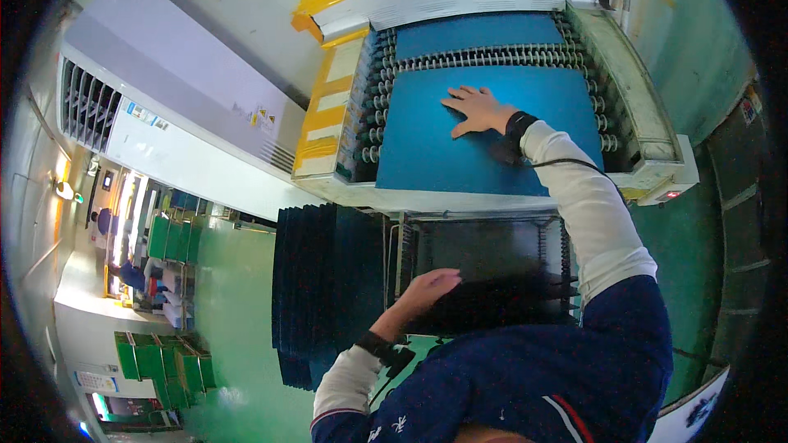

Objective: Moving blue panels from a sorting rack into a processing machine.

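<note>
My right hand (481, 111) lies palm down, fingers spread, on a flat blue panel (492, 160). That panel rests on the rows of rollers (373, 119) of a conveyor machine. A second blue panel (480, 35) lies on the rollers farther back. My left hand (423, 295) is lower and nearer, in front of a dark slotted rack (484, 238) below the machine's front edge. Its fingers are slightly blurred and look loosely stretched out, with nothing visible in them. Both wrists wear black bands with cables.
Dark blue panels (316, 279) stand packed upright left of the rack. The machine's side wall (332, 107) carries yellow tape. A white air-conditioner unit (189, 74) stands at the left. Green racks (168, 238) and a distant person are farther left on the green floor (238, 303).
</note>
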`<state>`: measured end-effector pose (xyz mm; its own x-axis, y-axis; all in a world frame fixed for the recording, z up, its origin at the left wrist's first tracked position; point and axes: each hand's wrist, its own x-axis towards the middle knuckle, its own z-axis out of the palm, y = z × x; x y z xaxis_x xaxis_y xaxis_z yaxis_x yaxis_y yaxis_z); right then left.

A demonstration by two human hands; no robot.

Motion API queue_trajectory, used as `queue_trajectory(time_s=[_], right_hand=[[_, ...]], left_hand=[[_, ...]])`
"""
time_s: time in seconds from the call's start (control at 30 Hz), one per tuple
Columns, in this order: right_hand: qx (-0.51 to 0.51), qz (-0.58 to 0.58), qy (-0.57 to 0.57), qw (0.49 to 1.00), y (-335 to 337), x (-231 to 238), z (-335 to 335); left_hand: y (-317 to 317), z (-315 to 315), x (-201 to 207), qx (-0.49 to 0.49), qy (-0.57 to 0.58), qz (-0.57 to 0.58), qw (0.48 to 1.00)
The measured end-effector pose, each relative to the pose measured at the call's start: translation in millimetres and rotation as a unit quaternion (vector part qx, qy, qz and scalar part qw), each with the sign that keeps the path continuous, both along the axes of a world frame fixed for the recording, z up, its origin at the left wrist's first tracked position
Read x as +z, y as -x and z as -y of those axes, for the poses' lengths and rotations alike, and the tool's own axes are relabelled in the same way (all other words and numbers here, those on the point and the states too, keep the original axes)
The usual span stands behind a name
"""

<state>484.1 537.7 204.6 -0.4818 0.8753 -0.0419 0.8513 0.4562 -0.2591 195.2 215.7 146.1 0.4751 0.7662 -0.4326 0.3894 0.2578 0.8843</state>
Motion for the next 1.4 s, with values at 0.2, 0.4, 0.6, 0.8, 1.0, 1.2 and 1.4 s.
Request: queue_trajectory(time_s=[0.2,0.4,0.6,0.8,1.0,1.2,1.4], right_hand=[[0.005,-0.008,0.007,1.000,-14.4,2.3,-23.2],[0.020,-0.022,-0.006,1.000,-9.2,2.5,-37.7],[0.017,0.027,-0.037,0.999,-13.7,-7.2,-50.3],[0.005,0.102,-0.109,0.989,-20.4,-18.6,-53.8],[0.132,-0.155,-0.055,0.978,47.0,20.7,79.3],[0.089,-0.251,0.310,0.913,64.5,-52.1,237.1],[0.075,-0.160,0.286,0.942,55.0,-154.8,301.2]], left_hand=[[80.1,50.5,-24.3,0.037,-0.255,-0.375,0.890],[107.2,102.0,-69.3,0.194,-0.206,-0.390,0.876],[98.4,104.1,-101.6,0.261,-0.165,-0.373,0.875],[98.7,97.0,-93.0,0.235,-0.103,-0.367,0.894],[96.0,101.0,-82.6,0.271,-0.097,-0.344,0.894],[97.1,102.8,-86.8,0.320,-0.069,-0.316,0.891],[95.1,98.5,-61.6,0.298,-0.054,-0.321,0.897]])
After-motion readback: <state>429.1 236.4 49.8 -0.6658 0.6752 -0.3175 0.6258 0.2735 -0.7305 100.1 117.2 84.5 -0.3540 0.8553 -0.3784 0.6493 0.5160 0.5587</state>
